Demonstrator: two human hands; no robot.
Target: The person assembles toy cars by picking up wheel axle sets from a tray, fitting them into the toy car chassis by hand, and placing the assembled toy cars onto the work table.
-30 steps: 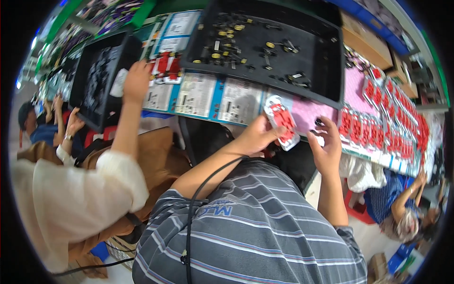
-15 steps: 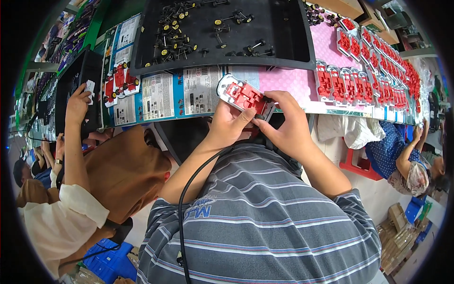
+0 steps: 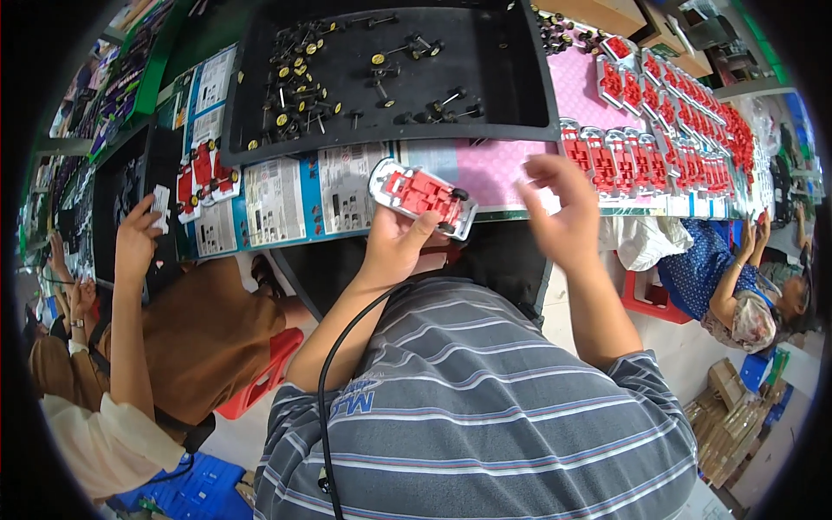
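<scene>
My left hand grips a white toy car, turned with its red underside up. A black wheel shows at the car's right end; the opposite end shows no wheels. To the right of the car, my right hand hangs apart from it, slightly blurred, with its fingers spread and nothing visible in them. Behind both hands, the black tray holds loose wheel axles, piled mostly on its left side.
Rows of red-bottomed toy cars stand at the right on a pink sheet. Two cars with wheels lie at the left. A co-worker's hand holds a white piece near a black bin. Another person sits far right.
My right hand has let go of the car and moved right, opening its fingers. The left hand keeps the car, whose wheels at the right end are now uncovered.
</scene>
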